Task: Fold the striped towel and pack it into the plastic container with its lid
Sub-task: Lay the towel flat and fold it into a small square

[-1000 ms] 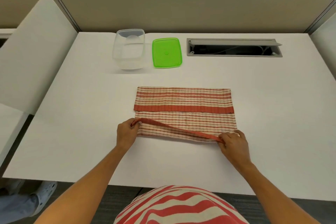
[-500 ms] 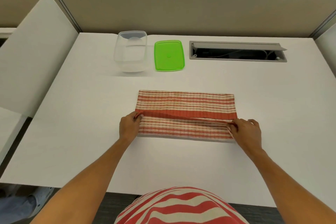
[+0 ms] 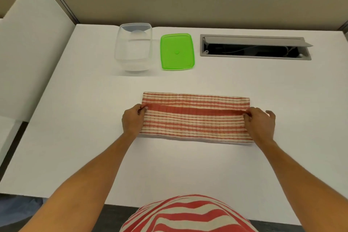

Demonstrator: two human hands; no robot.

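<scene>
Red-and-cream cloth, the striped towel (image 3: 195,118), lies on the white surface (image 3: 94,137) as a long band between both hands. The left hand (image 3: 131,120) pinches the folded-over edge at its end; the right hand (image 3: 259,122) pinches the same red hem at the other end, its outer fingers loose. A lengthwise fold looks nearly laid down. Well beyond the left hand stands the clear plastic container (image 3: 133,47), nothing in it, the green lid (image 3: 177,52) flat just beside it. Shorter folds, packing and closing remain.
</scene>
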